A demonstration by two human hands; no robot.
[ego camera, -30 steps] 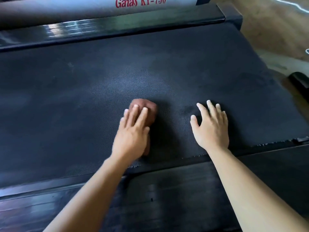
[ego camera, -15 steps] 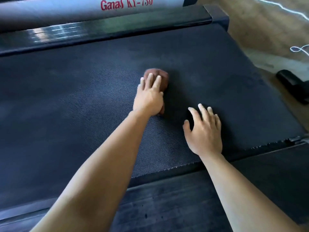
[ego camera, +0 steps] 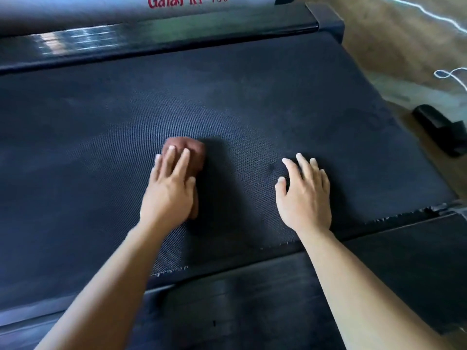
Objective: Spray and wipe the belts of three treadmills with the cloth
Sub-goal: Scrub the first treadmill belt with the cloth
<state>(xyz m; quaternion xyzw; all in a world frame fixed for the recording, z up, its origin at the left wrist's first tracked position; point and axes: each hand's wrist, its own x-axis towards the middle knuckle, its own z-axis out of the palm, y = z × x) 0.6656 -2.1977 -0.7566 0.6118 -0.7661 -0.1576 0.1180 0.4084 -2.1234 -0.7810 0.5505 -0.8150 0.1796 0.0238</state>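
A black textured treadmill belt [ego camera: 252,102] fills most of the view. A bunched reddish-brown cloth [ego camera: 194,150] lies on the belt a little left of centre. My left hand [ego camera: 169,190] presses flat on the cloth with straight fingers, covering its near part. My right hand [ego camera: 304,195] rests flat on the bare belt to the right of the cloth, fingers spread, holding nothing. No spray bottle is in view.
A glossy black side rail [ego camera: 151,44] runs along the far edge, below a grey cover with red lettering [ego camera: 187,1]. A near black rail [ego camera: 278,299] lies under my forearms. At the right are a brown floor, a white cord [ego camera: 452,74] and a black foot [ego camera: 439,127].
My left hand pushed the cloth away across the belt, then drew it back toward me and slightly left. My right hand stayed planted on the belt.
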